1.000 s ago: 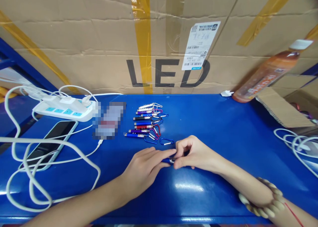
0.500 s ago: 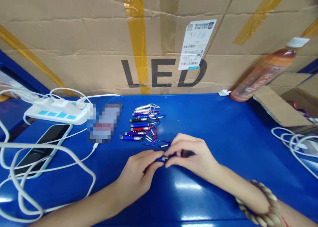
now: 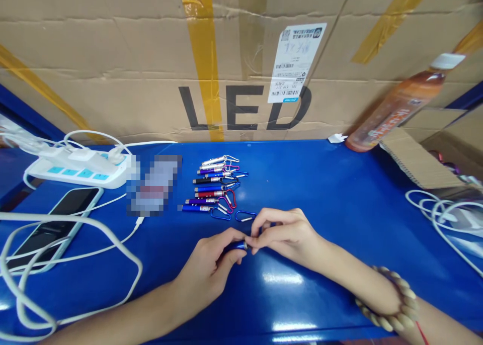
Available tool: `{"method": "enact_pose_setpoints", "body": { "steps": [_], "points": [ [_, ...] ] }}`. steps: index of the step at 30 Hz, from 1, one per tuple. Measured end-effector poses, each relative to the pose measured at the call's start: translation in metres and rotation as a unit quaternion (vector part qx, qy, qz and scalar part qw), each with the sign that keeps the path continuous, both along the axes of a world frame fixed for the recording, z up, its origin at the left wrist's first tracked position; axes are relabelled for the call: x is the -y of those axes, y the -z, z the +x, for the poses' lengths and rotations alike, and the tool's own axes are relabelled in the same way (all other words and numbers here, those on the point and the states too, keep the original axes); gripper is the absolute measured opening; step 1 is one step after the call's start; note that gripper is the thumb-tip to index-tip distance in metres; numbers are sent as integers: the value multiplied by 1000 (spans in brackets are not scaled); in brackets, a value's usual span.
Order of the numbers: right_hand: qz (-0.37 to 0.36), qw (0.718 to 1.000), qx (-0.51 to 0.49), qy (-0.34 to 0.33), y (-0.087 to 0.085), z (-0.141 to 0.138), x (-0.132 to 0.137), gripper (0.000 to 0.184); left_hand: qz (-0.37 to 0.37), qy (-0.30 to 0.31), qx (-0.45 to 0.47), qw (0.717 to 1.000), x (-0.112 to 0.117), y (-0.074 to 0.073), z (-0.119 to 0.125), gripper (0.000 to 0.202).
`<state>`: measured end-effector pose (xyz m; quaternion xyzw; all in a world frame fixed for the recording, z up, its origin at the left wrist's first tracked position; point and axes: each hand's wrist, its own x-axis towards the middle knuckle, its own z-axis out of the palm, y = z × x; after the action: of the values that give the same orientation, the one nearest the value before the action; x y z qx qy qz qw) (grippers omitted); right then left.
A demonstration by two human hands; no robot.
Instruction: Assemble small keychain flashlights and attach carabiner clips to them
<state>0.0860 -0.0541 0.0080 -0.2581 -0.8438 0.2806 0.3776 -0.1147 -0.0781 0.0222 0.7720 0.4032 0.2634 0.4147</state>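
Between the thumb and fingers of my left hand (image 3: 211,264) is a short blue metal tube, like the body of a mini keychain torch (image 3: 237,246), its silvery end facing right. The fingertips of my right hand (image 3: 290,233) are pinched together at that end. Whatever they may hold there is hidden. Just beyond my right fingers lies a blue carabiner clip (image 3: 245,216), partly covered by them. Farther off, a row of keychain torches (image 3: 207,188) in silver, purple, blue, black and red lies on the table, clips to the right.
The blue table (image 3: 302,184) backs onto a large cardboard box (image 3: 147,58) marked LED. A power strip (image 3: 75,169), phone (image 3: 56,229), blurred-out device (image 3: 158,184) and loose white cables (image 3: 138,264) are left. A drink bottle (image 3: 396,108) leans at right, near an open carton (image 3: 415,161).
My right fingers have closed into a tighter pinch at the tube's end. More of the blue tube shows in my left hand. The whole view has shifted slightly.
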Motion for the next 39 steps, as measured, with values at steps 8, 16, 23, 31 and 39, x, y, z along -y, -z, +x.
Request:
{"method": "enact_pose_setpoints", "body": {
  "steps": [8,16,23,31,39],
  "points": [
    [-63,998,-20,2,-3,-6,1,15,54,-3,-16,998,4,7,-2,13],
    [-60,996,-63,37,-5,-12,5,18,158,-1,19,987,2,15,-5,13],
    [-81,993,-57,60,-3,-15,4,23,202,-19,-2,979,-2,15,-4,12],
    [-127,988,-60,62,-6,-13,-2,27,138,-42,-29,989,-2,12,-4,9],
    [-136,987,-67,60,-9,-12,-2,26,93,-52,-31,994,-3,11,-3,7]
  ]
}}
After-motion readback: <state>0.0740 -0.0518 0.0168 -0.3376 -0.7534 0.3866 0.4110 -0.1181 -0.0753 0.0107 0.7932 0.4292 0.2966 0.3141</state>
